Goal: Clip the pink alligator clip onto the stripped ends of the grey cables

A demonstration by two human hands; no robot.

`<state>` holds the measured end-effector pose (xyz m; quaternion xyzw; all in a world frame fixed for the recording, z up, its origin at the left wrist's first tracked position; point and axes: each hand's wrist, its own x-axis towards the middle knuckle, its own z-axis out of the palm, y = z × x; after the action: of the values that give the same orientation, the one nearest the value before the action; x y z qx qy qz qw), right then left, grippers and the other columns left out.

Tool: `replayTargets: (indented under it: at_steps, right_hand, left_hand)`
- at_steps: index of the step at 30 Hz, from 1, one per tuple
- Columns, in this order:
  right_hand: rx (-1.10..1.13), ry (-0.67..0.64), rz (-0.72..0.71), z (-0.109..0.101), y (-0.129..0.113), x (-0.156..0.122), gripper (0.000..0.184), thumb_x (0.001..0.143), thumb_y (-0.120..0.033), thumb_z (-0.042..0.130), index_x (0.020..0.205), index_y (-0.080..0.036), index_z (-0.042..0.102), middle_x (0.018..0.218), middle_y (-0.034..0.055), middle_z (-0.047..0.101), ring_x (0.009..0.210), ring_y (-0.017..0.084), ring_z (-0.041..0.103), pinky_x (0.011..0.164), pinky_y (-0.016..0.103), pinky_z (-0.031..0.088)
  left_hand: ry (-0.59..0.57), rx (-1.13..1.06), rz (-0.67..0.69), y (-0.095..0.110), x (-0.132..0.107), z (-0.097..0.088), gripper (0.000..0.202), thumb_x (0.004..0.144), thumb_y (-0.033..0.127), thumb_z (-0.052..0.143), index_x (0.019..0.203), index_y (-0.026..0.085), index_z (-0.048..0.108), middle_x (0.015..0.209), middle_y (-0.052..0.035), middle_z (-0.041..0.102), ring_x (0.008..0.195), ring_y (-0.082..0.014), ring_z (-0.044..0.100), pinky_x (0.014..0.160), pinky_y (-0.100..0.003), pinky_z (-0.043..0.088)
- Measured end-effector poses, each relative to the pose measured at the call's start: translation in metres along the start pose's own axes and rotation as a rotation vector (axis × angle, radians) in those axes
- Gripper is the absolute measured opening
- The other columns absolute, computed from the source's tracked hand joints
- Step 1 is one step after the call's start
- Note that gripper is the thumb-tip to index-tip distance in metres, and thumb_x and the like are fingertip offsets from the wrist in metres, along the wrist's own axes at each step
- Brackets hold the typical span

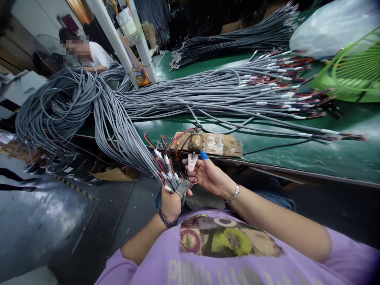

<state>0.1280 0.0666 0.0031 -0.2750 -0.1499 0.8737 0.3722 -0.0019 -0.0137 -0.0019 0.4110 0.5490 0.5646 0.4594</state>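
My left hand (171,202) is closed round the ends of a bundle of grey cables (130,146), whose stripped coloured wires (162,158) fan out above my fist. A taped finger sticks up from that hand. My right hand (208,174) is beside it, fingers pinched on a thin wire end near the bundle's tips; its fingertips wear blue and pale finger cots. The cable bundle runs up and left to a large grey coil (56,107).
A green workbench (297,150) carries long heaps of grey cables (225,91) with stripped ends. A small worn wooden fixture (219,143) sits at the bench edge. A green fan guard (353,67) lies at right. Another person (89,53) sits far left behind the cables.
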Motion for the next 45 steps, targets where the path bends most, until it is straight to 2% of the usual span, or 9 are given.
replayTargets:
  at_steps: [3,6,13,18,23,30,36,40,45]
  right_hand:
    - [-0.054,-0.026,-0.030,-0.002,-0.001,-0.001,0.033,0.080,-0.048,0.069,0.084,-0.016,0.069,0.069,0.0010,0.065,0.059,0.011,0.056,0.056,0.023,0.048]
    - [-0.086,-0.049,-0.061,-0.004,-0.002,-0.001,0.026,0.079,-0.041,0.072,0.085,-0.016,0.069,0.069,0.0001,0.065,0.060,0.010,0.056,0.056,0.022,0.047]
    - [-0.021,-0.064,0.002,-0.006,-0.004,0.001,0.027,0.084,-0.043,0.066,0.088,-0.017,0.070,0.074,0.0006,0.068,0.061,0.010,0.058,0.057,0.023,0.047]
    - [-0.008,-0.072,-0.052,-0.004,-0.003,0.004,0.025,0.081,-0.041,0.070,0.079,-0.016,0.069,0.072,0.0008,0.069,0.061,0.010,0.057,0.060,0.024,0.047]
    - [0.026,-0.043,-0.091,-0.003,0.001,0.007,0.023,0.078,-0.039,0.074,0.080,-0.016,0.069,0.071,0.0003,0.069,0.060,0.010,0.056,0.059,0.023,0.046]
    - [0.006,-0.079,-0.039,-0.010,0.006,0.000,0.032,0.081,-0.050,0.067,0.087,-0.019,0.068,0.078,0.0021,0.069,0.068,0.012,0.060,0.062,0.024,0.050]
    - [-0.246,-0.174,0.028,-0.021,0.012,-0.016,0.047,0.068,-0.059,0.074,0.087,-0.016,0.067,0.084,0.0058,0.069,0.070,0.015,0.063,0.063,0.026,0.048]
    - [-0.490,-0.154,-0.092,-0.010,0.016,-0.027,0.036,0.070,-0.047,0.078,0.081,-0.016,0.065,0.067,0.0027,0.068,0.064,0.014,0.059,0.062,0.026,0.042]
    - [-0.649,-0.184,-0.201,-0.004,0.017,-0.027,0.034,0.075,-0.049,0.072,0.072,-0.016,0.063,0.059,0.0011,0.065,0.056,0.013,0.054,0.060,0.027,0.040]
  left_hand:
    - [0.012,-0.007,-0.025,-0.004,-0.002,-0.003,0.029,0.079,0.035,0.070,0.058,0.015,0.067,0.050,0.0008,0.060,0.040,-0.0076,0.043,0.044,-0.023,0.033]
    - [0.047,-0.040,-0.006,-0.006,-0.001,-0.001,0.028,0.078,0.035,0.070,0.058,0.015,0.067,0.051,-0.0001,0.061,0.045,-0.0097,0.050,0.048,-0.023,0.038]
    - [0.076,-0.065,-0.017,-0.001,0.005,0.007,0.031,0.078,0.035,0.070,0.054,0.015,0.064,0.049,-0.0008,0.061,0.045,-0.0115,0.054,0.050,-0.024,0.042]
    - [0.084,-0.034,0.016,-0.009,0.010,0.008,0.033,0.079,0.036,0.068,0.054,0.016,0.064,0.050,-0.0012,0.062,0.049,-0.0121,0.056,0.055,-0.025,0.044]
    - [0.066,-0.009,0.032,-0.014,0.011,0.008,0.030,0.080,0.036,0.068,0.057,0.016,0.065,0.053,-0.0016,0.064,0.050,-0.0123,0.056,0.055,-0.025,0.044]
    - [0.057,-0.001,0.027,-0.016,0.009,0.004,0.033,0.079,0.038,0.069,0.056,0.016,0.065,0.053,-0.0022,0.064,0.051,-0.0132,0.057,0.054,-0.025,0.043]
    - [0.010,0.029,0.051,-0.013,0.003,-0.003,0.034,0.082,0.038,0.065,0.056,0.016,0.066,0.055,-0.0026,0.065,0.054,-0.0143,0.060,0.062,-0.028,0.048]
    - [-0.022,0.110,0.037,-0.007,-0.002,-0.008,0.032,0.080,0.040,0.068,0.059,0.017,0.067,0.059,-0.0036,0.067,0.059,-0.0163,0.062,0.066,-0.029,0.050]
    - [-0.104,0.199,0.031,0.003,-0.003,-0.011,0.029,0.077,0.039,0.071,0.059,0.016,0.067,0.058,-0.0034,0.067,0.058,-0.0160,0.062,0.064,-0.028,0.050]
